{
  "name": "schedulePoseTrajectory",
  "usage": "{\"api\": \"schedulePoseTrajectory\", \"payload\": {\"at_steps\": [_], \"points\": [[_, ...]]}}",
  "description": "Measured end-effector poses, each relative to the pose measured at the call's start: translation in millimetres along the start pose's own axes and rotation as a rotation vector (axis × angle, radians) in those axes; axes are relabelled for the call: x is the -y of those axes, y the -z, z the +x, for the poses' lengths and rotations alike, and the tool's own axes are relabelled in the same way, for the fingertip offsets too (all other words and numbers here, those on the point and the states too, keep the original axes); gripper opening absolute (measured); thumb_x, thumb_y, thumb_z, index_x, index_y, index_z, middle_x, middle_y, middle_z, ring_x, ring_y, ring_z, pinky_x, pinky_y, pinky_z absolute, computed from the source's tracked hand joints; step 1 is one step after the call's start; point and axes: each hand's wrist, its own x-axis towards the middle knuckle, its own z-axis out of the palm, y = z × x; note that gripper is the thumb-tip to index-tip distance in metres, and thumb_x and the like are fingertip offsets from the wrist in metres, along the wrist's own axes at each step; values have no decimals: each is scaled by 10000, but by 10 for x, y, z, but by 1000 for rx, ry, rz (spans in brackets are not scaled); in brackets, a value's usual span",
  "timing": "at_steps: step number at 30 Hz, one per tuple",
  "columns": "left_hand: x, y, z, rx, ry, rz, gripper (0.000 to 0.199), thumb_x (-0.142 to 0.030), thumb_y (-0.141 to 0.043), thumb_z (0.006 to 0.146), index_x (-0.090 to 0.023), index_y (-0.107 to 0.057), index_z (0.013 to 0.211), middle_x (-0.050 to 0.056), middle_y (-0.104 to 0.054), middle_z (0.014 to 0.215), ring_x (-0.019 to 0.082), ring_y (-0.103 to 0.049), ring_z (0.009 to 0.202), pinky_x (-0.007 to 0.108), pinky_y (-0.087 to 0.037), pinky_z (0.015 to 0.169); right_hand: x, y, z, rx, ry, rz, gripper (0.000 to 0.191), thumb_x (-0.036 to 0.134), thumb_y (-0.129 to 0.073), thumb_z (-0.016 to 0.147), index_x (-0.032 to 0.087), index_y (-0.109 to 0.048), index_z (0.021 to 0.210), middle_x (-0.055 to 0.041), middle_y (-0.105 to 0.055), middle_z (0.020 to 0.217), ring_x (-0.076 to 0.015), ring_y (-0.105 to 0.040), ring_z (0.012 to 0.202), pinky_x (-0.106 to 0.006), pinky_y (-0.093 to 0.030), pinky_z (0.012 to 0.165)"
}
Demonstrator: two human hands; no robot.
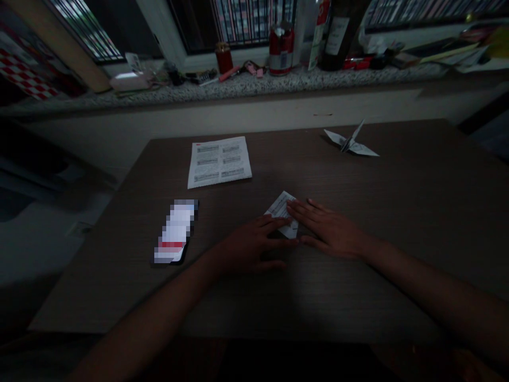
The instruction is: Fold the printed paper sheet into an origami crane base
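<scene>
A small folded piece of printed paper (283,206) lies on the brown table in front of me. My left hand (254,245) rests on its lower left part, fingers spread and pointing right. From the other side, my right hand (328,225) touches its right edge with outstretched fingertips. Neither hand grips anything. At the back right stands a folded paper crane (349,143) with its wings out. A flat printed sheet (220,162) lies at the back left, and a phone (175,231) with a lit, pixelated screen is left of my left hand.
The table (397,212) meets a low wall below a granite windowsill (234,87). On the sill stand a red can (281,49), a dark bottle (336,37), a small red jar (224,58) and assorted clutter.
</scene>
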Motion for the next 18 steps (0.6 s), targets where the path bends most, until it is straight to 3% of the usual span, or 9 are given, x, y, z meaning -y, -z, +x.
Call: {"api": "schedulePoseTrajectory", "payload": {"at_steps": [10,18], "points": [[15,-21,-4,11,-5,15,580,-533,-627,982,-334,-514,1516,82,-308,1688,345,-328,1531,561,-298,1245,-18,4,-6,13,-23,39,714,444,-423,1078,201,-110,1672,-154,-270,1689,-280,-256,1561,-579,-270,1258],[42,-68,35,1,44,27,657,-519,-524,1040,-253,-339,1611,99,-408,1639,299,-388,1499,505,-313,1248,-2,37,42,-32,-87,5,598,442,-398,1081,134,-372,1593,-189,-430,1620,-325,-416,1493,-567,-401,1190]]}}
